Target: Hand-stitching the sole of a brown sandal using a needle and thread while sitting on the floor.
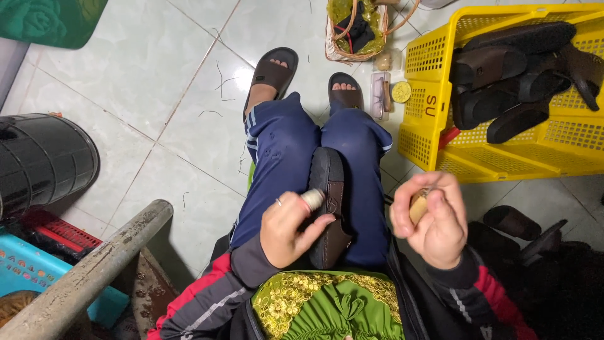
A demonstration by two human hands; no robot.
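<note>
Seated person, head view looking down at lap. Left hand (290, 226) curled on a dark brown sandal (328, 208) that lies lengthwise between the knees on the blue track pants (283, 164); index finger has a pale wrap, ring on another finger. Right hand (433, 217) closed around a small tan wooden piece (418, 206), held up just right of the sandal, not touching it. Yellow plastic crate (428, 126) on the tiled floor at right, holding a pile of dark sandals (516, 69). Wicker basket (340, 47) beyond the feet. Black slotted bin (44, 160) at left, metal pipe (88, 271) lower left.
</note>
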